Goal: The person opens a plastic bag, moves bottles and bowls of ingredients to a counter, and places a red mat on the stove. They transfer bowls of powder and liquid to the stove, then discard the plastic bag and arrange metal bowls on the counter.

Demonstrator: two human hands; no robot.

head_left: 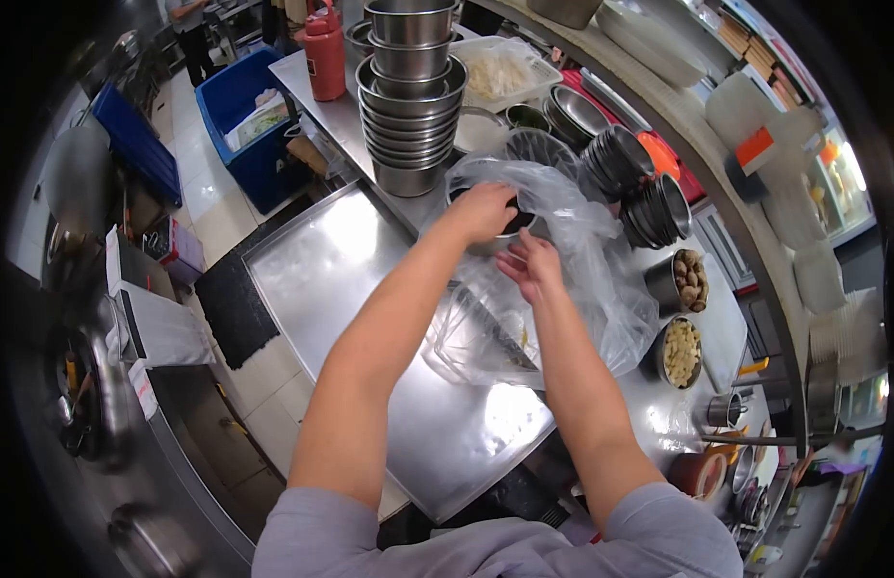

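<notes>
My left hand (484, 212) reaches over a round metal container (495, 245) with dark contents, its fingers curled down at the rim beside clear plastic. What its fingertips hold, if anything, is hidden. Just right of it, my right hand (534, 265) is open, palm turned up and fingers apart, at the container's near side. A large clear plastic bag (601, 289) spreads around the container and along my right forearm. Under the bag's lower part, a clear box-like shape (481, 337) rests on the metal table (370, 318).
A tall stack of metal pots (413, 106) stands behind my left hand, near a red thermos (324, 56). Black bowls (656, 210), a pot of brown round items (691, 279) and one of pale chunks (681, 353) line the right. A person (189, 34) stands far back left.
</notes>
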